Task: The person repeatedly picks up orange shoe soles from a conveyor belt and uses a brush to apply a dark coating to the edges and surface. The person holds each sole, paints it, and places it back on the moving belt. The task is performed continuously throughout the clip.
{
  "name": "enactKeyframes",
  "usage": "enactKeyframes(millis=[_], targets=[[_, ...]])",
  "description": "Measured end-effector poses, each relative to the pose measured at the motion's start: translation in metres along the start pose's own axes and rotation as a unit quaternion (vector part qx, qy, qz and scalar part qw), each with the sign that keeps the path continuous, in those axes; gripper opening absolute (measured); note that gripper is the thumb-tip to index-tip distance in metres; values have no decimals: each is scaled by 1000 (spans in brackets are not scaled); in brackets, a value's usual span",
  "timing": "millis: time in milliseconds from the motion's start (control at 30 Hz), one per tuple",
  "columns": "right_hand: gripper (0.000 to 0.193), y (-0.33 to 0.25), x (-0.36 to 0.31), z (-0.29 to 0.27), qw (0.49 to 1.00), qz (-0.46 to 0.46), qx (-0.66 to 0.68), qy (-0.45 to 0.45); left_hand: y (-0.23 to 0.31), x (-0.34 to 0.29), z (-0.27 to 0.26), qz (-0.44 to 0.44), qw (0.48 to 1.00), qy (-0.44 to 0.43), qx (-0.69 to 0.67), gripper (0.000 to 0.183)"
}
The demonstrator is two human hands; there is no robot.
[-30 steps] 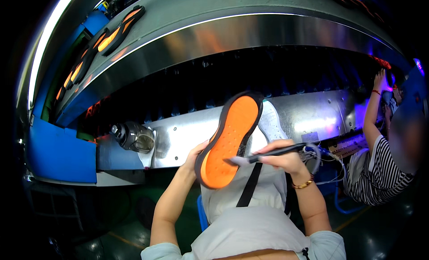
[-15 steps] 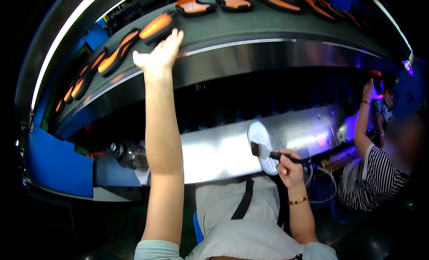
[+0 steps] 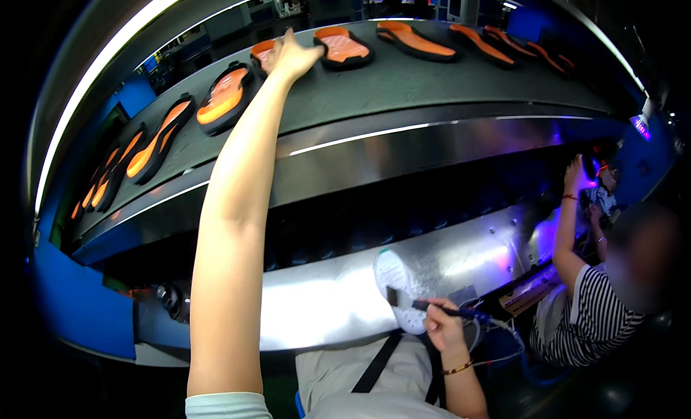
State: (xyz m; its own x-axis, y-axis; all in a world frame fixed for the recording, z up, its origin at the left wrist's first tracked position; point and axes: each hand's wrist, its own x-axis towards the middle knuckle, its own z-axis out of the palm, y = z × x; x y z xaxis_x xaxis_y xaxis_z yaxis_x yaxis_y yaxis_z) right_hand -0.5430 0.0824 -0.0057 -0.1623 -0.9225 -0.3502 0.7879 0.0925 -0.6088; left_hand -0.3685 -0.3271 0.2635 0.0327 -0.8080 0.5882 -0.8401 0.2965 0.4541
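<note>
My left hand [image 3: 291, 61] is stretched out over the far conveyor belt, thumb and fingers apart, holding nothing I can see. It is between two orange and black shoe soles: one sole [image 3: 263, 50] is partly hidden behind it, and the thumb comes up to the edge of another sole [image 3: 344, 46]. Low in front of me, my right hand [image 3: 444, 327] is closed round the dark handle of a flat brush [image 3: 425, 304]. The bristles lie over a white sole-shaped piece [image 3: 389, 268] on the metal ledge; whether they touch it I cannot tell.
More orange and black soles [image 3: 223, 101] line the curved green belt [image 3: 432, 84]. A dark round-topped container [image 3: 170, 301] stands on the ledge [image 3: 309, 314] at left. Cables and a hose [image 3: 515, 332] hang by my right hand. At right, a co-worker in stripes [image 3: 604, 304] reaches toward purple light.
My left hand has reached farther over the belt, past the sole it was beside. The view has shifted, showing more of the background. My right hand still holds the brush over the white piece.
</note>
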Motion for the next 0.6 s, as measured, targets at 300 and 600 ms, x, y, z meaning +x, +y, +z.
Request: enactKeyframes(millis=[300,600], targets=[[10,15,19,-7,997,68,15,27,-42,6,35,-8,984,-157,86,43],[12,17,2,-10,997,70,35,28,-12,-8,21,249,954,-136,-97,17]])
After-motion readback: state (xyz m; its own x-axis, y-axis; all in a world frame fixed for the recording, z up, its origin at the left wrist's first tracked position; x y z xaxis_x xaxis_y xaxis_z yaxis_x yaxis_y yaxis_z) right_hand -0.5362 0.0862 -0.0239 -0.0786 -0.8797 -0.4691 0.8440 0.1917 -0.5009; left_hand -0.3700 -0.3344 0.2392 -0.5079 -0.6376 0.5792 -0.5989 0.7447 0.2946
